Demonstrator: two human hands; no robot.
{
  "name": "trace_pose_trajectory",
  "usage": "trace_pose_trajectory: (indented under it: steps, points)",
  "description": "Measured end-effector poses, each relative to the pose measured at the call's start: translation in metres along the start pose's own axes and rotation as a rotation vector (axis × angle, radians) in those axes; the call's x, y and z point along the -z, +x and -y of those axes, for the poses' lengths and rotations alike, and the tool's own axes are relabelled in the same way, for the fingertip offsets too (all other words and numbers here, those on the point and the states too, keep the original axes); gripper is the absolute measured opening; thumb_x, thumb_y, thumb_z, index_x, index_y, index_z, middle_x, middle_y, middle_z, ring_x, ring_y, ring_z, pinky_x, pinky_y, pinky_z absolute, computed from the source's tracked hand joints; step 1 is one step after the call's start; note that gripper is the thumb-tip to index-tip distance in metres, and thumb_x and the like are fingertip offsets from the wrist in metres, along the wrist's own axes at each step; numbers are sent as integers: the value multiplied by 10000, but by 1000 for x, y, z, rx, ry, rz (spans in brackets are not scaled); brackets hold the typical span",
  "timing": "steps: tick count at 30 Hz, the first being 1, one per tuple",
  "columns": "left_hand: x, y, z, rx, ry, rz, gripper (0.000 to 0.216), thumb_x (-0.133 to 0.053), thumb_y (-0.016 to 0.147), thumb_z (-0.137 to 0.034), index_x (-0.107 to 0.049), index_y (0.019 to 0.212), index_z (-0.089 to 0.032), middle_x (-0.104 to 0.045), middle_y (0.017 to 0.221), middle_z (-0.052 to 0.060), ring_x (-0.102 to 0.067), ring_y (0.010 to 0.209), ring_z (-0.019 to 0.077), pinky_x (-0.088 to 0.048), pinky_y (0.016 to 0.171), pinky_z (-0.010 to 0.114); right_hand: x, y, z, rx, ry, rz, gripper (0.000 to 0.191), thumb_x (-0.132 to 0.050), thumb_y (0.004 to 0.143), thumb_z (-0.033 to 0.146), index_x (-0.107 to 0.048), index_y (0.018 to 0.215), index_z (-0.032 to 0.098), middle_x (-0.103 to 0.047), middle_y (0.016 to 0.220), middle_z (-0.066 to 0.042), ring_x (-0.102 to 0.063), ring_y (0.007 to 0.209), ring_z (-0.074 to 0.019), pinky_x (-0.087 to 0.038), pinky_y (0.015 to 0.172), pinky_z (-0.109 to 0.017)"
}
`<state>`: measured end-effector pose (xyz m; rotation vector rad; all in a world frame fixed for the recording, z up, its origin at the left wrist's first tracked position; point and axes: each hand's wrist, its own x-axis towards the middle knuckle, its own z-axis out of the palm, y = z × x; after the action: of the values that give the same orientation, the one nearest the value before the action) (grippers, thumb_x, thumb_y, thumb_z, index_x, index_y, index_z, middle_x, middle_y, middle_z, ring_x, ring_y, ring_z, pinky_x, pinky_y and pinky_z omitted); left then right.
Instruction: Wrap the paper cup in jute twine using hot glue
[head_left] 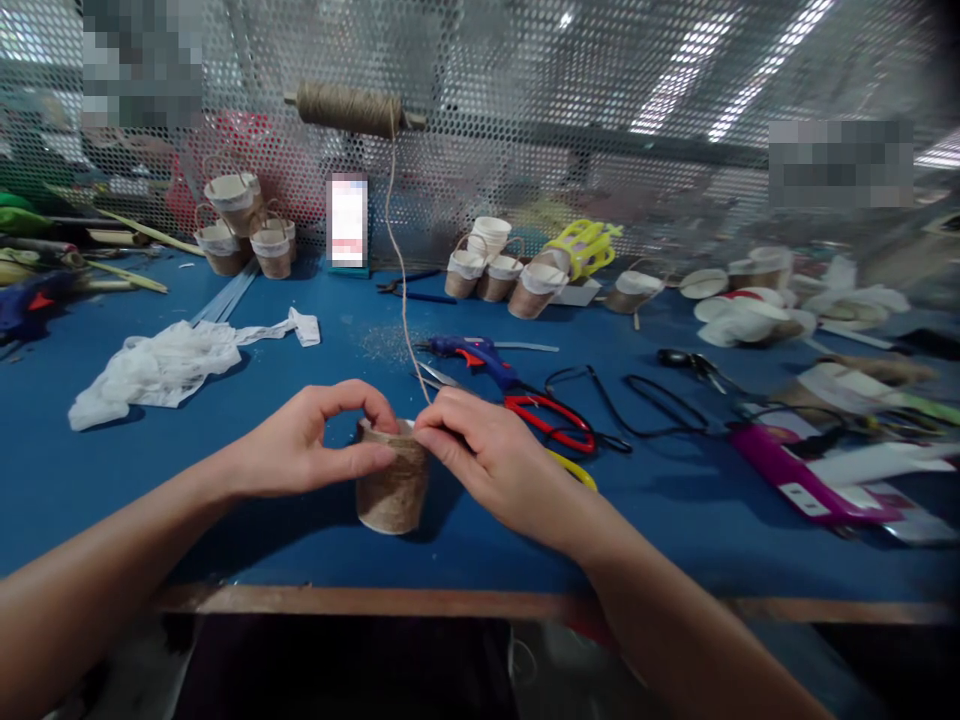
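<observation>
A small cup wrapped in brown twine is held just above or on the blue table near its front edge; I cannot tell which. My left hand grips its rim, fingers inside and thumb against the outer wall. At the rim's right side, my right hand pinches the twine. That strand runs up to a spool of twine mounted on the perforated metal screen. Just beyond my right hand lie scissors with red handles and a blue glue gun.
White lace fabric lies at left. Small twine-covered buckets stand at back left and back centre. A phone leans against the screen. Black cable, keys and a magenta object lie at right. The wooden table edge runs in front.
</observation>
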<state>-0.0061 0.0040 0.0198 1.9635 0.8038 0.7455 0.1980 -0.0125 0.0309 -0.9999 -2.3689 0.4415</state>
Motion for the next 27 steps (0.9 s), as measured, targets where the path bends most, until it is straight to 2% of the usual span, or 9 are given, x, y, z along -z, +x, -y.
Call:
trace_pose_trajectory:
  steps: [4,8,12,15,17,23,27]
  points:
    - [-10,2,-10,66,9,-45,100,-543,769,-231,-541,727,-141,-590,795,37,-536,805,161,-417,748,283,-3,-1,1,38,-84,-13,167,-426,897,189,-542,779,167,-525,722,-16,-495,676,-118,-402,627,-240]
    - [-14,1,-12,112,-28,-51,93,-521,763,-208,-527,704,-137,-577,772,37,-506,736,143,-407,696,273,-4,-1,4,67,-141,-20,182,-432,895,182,-559,768,151,-529,716,-25,-489,665,-119,-404,617,-241]
    - [-12,0,-8,94,-96,-37,102,-520,779,-209,-531,713,-133,-571,773,36,-492,741,140,-391,716,279,0,-2,3,37,-83,-42,166,-429,899,190,-581,845,154,-581,775,-29,-538,717,-122,-432,656,-241]
    - [-8,1,-3,108,-181,-37,122,-541,785,-227,-541,711,-131,-574,798,40,-499,785,149,-379,743,285,4,-3,1,7,-9,-109,161,-417,904,178,-565,965,160,-629,900,-30,-575,825,-116,-441,732,-233]
    - [-7,1,0,137,-271,-29,130,-561,783,-239,-550,715,-129,-578,823,42,-506,796,149,-378,748,284,6,-3,-1,-9,23,-150,158,-421,900,167,-561,970,151,-636,923,-31,-581,843,-106,-437,750,-219]
    - [-7,1,8,213,-526,-7,127,-616,756,-223,-565,691,-126,-602,847,45,-525,816,151,-382,742,274,9,-2,-1,-45,84,-161,69,-501,855,173,-562,826,161,-584,769,9,-527,675,-83,-417,606,-201]
    - [-7,1,11,234,-599,-12,134,-645,740,-231,-578,691,-126,-612,856,44,-532,815,148,-383,743,272,10,-4,0,-90,117,-182,130,-500,854,190,-516,727,169,-529,669,34,-475,586,-71,-384,534,-200]
